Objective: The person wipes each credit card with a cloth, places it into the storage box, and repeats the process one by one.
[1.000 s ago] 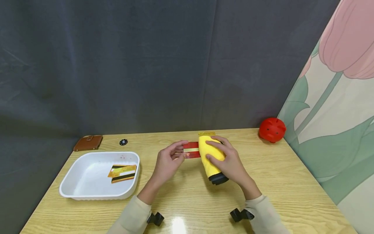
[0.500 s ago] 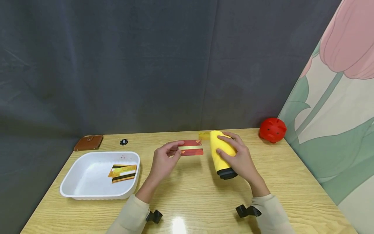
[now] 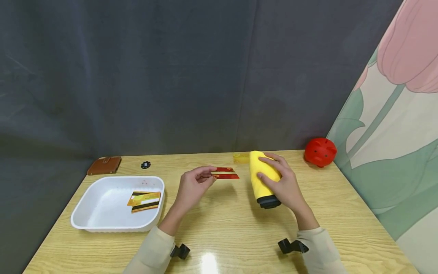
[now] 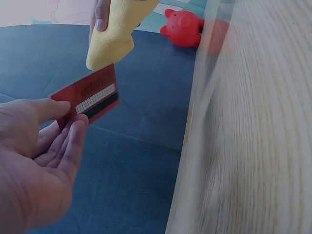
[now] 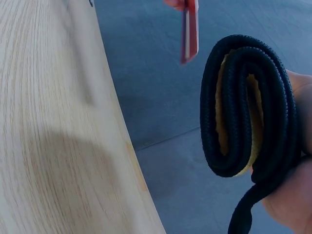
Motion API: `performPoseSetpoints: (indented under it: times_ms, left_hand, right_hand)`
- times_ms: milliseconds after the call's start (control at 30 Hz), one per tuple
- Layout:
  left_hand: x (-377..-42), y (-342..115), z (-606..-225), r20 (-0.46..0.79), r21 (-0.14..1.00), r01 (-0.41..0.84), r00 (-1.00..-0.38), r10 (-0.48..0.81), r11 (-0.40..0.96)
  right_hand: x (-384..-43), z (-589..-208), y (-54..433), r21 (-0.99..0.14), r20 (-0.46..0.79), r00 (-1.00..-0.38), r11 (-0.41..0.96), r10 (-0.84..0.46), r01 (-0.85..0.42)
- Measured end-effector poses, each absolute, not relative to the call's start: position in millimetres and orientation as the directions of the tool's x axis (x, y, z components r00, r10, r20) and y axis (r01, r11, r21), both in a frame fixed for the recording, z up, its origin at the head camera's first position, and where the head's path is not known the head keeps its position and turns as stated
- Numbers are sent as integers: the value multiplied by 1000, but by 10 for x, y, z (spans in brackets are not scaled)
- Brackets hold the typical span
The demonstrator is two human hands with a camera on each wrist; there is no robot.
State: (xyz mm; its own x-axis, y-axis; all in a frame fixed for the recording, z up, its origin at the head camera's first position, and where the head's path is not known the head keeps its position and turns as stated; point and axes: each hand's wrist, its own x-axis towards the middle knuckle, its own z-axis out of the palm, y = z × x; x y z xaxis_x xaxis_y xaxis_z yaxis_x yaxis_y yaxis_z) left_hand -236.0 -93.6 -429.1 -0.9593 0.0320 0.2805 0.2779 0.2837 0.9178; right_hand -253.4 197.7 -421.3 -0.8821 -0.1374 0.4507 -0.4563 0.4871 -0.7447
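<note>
My left hand (image 3: 195, 186) pinches a red bank card (image 3: 226, 173) by its left end, above the table. In the left wrist view the card's (image 4: 92, 95) back shows a white signature strip and a dark stripe. To the right, my right hand (image 3: 282, 182) grips a folded yellow cloth (image 3: 262, 177) with black edging. Its folded layers and black border (image 5: 248, 107) face the right wrist camera, raised off the wood. A gap separates card and cloth. Behind the cloth a gold card (image 3: 241, 158) lies on the table, partly covered by it in the head view.
A white plastic tray (image 3: 99, 224) holds several gold cards (image 3: 145, 201) at the left. Behind it are a brown leather wallet (image 3: 104, 166) and a black poker chip (image 3: 145, 164). A red piggy bank (image 3: 320, 152) stands at the back right, near the flowered wall.
The cloth has come away from the red card and moved right and back in my right hand. My left hand has shifted slightly left and tilted the card flatter.
</note>
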Motion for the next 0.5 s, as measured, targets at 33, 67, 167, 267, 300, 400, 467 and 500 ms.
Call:
performPoseSetpoints:
  times_ms: [33,67,167,267,300,400,467,500]
  left_hand:
    - [-2361,-939,-4291,279,918,275,-960,29,286]
    - [-2362,-942,-4291,276,919,271,-961,26,286]
    - [-2368,-963,-4297,266,923,258,-964,14,284]
    - [-2371,-979,-4300,251,929,239,-968,-4,283]
    - [-2370,-983,-4298,248,928,236,-969,-8,288]
    - [-2366,-986,-4283,239,924,217,-971,-31,316]
    - [-2362,-986,-4265,235,921,208,-971,-46,331]
    - [-2360,-986,-4256,234,920,203,-970,-57,335]
  right_hand:
    - [-2534,-4210,1981,-746,448,-884,488,-136,-453]
    - [-2534,-4207,1985,-748,446,-885,488,-134,-450]
    - [-2530,-4199,1996,-754,435,-891,487,-133,-441]
    - [-2526,-4194,2003,-755,431,-893,488,-133,-437]
    - [-2526,-4194,2005,-755,430,-893,489,-132,-437]
    - [-2527,-4196,2010,-753,436,-891,490,-129,-439]
    - [-2528,-4196,2013,-752,439,-890,490,-127,-441]
    - [-2530,-4197,2015,-752,440,-889,490,-126,-442]
